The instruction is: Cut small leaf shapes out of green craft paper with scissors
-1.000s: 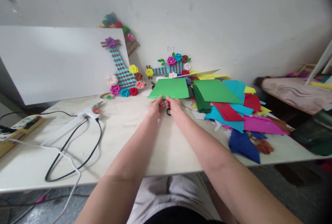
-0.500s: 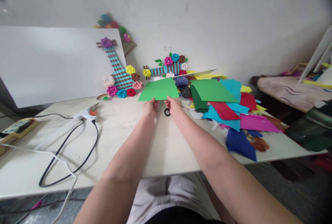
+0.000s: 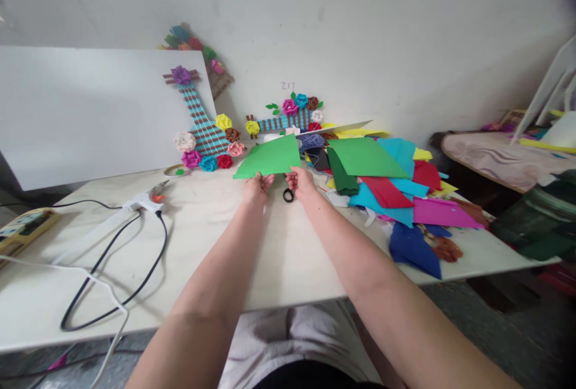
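Observation:
A green sheet (image 3: 270,156), perhaps paper or felt, is held up by its near edge between both hands. My left hand (image 3: 257,186) pinches that edge toward the left, thumb on top. My right hand (image 3: 299,181) pinches it near the right corner. Just below the sheet, between the hands, lies a small black ring (image 3: 288,196) on the white table (image 3: 292,257). Another green sheet (image 3: 366,158) rests to the right, on top of a pile of coloured pieces.
Left on the table are a white glue gun (image 3: 146,198) with a black cord and a power strip (image 3: 29,227). Flower-trimmed guitar shapes (image 3: 204,125) lean at the back by a white board (image 3: 90,119). Coloured scraps (image 3: 443,212) and a dark green container (image 3: 535,221) stand right.
The green sheet has shifted slightly left and tilted, its left corner lower. My left hand has moved a little left and down with it; the right hand keeps its pinch.

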Available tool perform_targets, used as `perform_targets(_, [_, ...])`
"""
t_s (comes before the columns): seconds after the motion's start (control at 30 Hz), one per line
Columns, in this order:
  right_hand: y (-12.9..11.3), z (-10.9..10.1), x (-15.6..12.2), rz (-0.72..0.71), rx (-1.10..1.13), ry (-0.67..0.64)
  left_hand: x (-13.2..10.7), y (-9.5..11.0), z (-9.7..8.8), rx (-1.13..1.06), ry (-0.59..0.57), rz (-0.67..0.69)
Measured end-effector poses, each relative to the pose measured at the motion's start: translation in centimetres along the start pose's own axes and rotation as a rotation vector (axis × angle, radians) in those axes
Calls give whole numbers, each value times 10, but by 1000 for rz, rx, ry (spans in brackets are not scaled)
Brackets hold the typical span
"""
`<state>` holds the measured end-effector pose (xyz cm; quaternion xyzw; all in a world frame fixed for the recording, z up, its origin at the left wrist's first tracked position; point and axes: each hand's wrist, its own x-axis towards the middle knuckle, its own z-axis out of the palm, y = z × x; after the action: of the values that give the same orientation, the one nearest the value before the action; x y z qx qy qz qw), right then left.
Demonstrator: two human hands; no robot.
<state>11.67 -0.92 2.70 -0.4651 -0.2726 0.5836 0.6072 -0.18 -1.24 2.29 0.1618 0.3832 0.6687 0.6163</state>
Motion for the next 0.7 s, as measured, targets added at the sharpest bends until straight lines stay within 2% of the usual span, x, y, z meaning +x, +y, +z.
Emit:
perform_targets(0.27, [-8,-21,10,106,-204,-330,1,1,0,-42,44,10])
perform_targets(0.4, [-12,-24,8,57,-368,-498,2,3,0,-86,99,6])
perform_targets(0.53, [-14,-24,6,32,-468,-580,6,4,-1,-119,168,4])
perform_targets(0.7, [-21,-32,5,89,-543,-616,13,3,-4,-146,212,28])
